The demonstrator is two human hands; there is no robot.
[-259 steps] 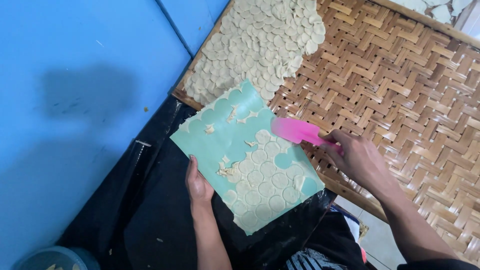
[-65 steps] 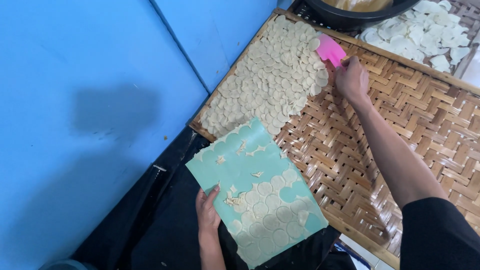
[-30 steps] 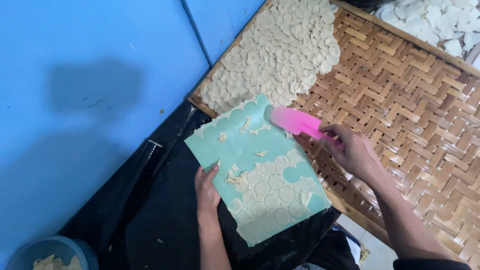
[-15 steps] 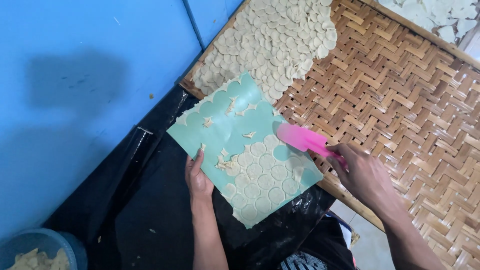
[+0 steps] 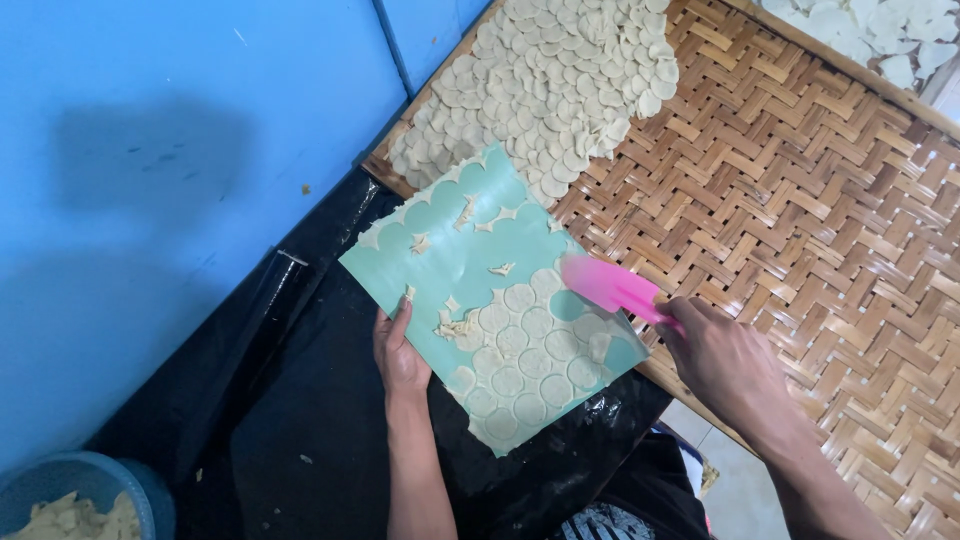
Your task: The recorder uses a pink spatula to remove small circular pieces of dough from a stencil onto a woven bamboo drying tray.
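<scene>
While the left hand (image 5: 398, 352) grips the edge of a teal mat (image 5: 470, 270) dotted with pale dough rounds (image 5: 525, 355), the right hand (image 5: 722, 360), closed around a pink scraper (image 5: 608, 287), presses its blade onto the mat; both sit beside the woven tray (image 5: 800, 210).

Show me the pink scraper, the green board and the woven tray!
pink scraper (image 5: 605, 285), head view, on its flat blade.
green board (image 5: 455, 255), head view, on a bare patch.
woven tray (image 5: 800, 200), head view, on bare weave.
</scene>
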